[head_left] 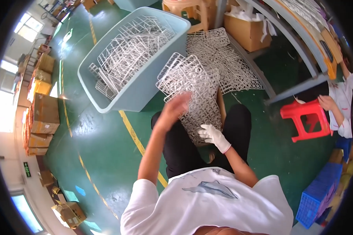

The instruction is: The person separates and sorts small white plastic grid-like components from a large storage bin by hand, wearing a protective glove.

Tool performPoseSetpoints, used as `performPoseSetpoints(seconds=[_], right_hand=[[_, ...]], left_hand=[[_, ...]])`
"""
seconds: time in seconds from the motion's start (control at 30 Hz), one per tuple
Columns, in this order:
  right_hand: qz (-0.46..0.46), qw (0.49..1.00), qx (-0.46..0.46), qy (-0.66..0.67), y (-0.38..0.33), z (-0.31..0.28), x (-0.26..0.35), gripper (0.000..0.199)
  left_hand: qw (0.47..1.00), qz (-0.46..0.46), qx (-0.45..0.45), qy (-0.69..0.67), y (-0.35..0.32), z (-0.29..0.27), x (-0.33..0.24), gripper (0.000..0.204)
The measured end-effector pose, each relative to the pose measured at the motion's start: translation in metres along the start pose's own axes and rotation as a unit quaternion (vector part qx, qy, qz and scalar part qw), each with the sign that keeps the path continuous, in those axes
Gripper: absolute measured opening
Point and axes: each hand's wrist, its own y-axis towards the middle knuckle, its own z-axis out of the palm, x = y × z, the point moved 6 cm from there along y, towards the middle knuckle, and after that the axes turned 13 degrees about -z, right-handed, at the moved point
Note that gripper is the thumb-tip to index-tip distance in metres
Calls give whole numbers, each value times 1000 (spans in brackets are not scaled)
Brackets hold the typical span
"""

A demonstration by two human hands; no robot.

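A pile of white plastic lattice grids with ring shapes (pixel 202 111) rises between my knees, with a brown carton edge (pixel 221 105) showing along its right side. Bare and smeared by motion, my left hand (pixel 176 109) is at the pile's left side; its fingers do not show clearly enough to tell whether they touch a grid. My right hand (pixel 213 137) wears a white glove. It lies at the near right part of the pile, fingers stretched out and somewhat apart, with nothing seen in its grasp.
A large light-blue tub (pixel 145 84) full of white wire-like grids (pixel 135 49) stands at the left front. More grids (pixel 227 64) lie beyond my pile, beside a grey metal frame (pixel 298 92). A co-worker's hand (pixel 327 102) is near a red stool (pixel 306 117) at right.
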Motion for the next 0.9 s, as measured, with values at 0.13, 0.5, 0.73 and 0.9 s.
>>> performPoseSetpoints(seconds=[0.13,0.5,0.73,0.9], right_hand=[[22,993,104,53,-18,12,27,74],[28,988,113,105,-45,-20,55,81],[14,997,76,19,-43,-39,39,73],[-4,997,71,0,-42,-31,30,64]], left_hand=[[973,-5,219,74,-19,103,44,41],[978,-47,-55,194,1,38,140,35],[883,116,-454,2,22,-44,95,58],[928,-7,-370,-46,57,-48,92,28]])
